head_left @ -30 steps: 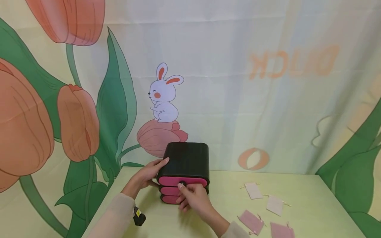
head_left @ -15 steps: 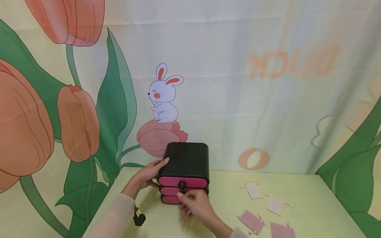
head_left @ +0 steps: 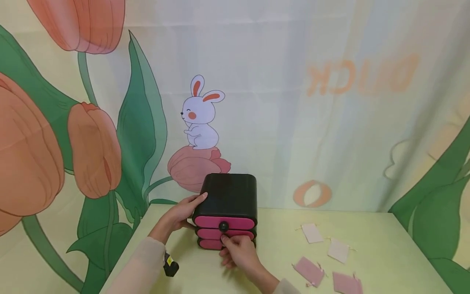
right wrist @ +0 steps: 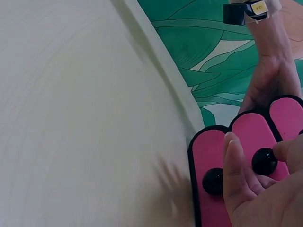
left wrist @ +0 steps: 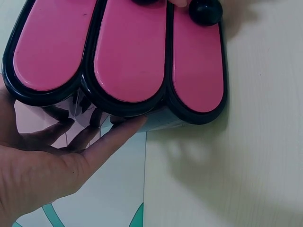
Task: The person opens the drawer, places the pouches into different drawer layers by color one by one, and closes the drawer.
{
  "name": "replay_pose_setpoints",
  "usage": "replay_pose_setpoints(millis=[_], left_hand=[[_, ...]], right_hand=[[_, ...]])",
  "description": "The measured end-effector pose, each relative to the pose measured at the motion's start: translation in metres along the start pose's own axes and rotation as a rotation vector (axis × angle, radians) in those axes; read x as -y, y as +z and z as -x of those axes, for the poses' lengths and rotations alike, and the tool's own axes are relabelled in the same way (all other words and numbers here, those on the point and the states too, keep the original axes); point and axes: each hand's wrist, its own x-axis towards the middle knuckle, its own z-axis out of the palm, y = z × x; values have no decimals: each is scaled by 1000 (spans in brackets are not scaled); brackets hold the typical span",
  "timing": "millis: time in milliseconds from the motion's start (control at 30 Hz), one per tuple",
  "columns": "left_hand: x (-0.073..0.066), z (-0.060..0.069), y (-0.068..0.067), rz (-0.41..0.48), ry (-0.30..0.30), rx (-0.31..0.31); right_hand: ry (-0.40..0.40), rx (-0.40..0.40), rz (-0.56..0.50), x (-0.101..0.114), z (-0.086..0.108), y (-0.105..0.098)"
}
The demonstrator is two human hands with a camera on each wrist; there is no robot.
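Observation:
A small black drawer box (head_left: 229, 194) with three pink drawer fronts stands on the table, all its drawers pushed in. My left hand (head_left: 183, 212) holds its left side, thumb over the top edge and fingers against the side wall, as the left wrist view shows. My right hand (head_left: 240, 249) is at the front and pinches the round black knob (right wrist: 264, 161) of the middle drawer between thumb and fingers. Above it the top drawer's knob (head_left: 223, 226) is untouched. The bottom drawer's knob (left wrist: 206, 10) sits just below my right fingers.
Several small drawstring pouches lie on the table to the right, among them a pale pouch (head_left: 312, 233) and a pink pouch (head_left: 309, 271). A printed curtain (head_left: 279, 122) hangs behind the table. A black device (head_left: 170, 265) is at my left wrist.
My right hand has moved down from the top drawer's knob to the middle one, and its thumb now rests on that knob. The left hand keeps its place on the box.

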Motion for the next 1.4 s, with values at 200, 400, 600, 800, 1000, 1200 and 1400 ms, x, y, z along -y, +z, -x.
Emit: replay_pose_setpoints(millis=[200, 400, 600, 800, 1000, 1200, 1400], left_hand=[[2, 2, 0, -9, -22, 7], [-2, -1, -2, -14, -11, 11], [-5, -2, -2, -18, -18, 22], [-4, -3, -1, -21, -9, 40], [-3, -1, -4, -13, -5, 39], [-6, -2, -3, -11, -9, 38], [-4, 2, -1, -7, -7, 46]], right_hand=[[55, 26, 2, -6, 16, 4], [88, 50, -17, -6, 34, 5], [172, 86, -49, -7, 52, 8], [168, 75, -46, -14, 62, 11], [153, 79, -44, -19, 64, 13], [149, 105, -23, -23, 63, 11], [89, 255, 195, -19, 70, -15]])
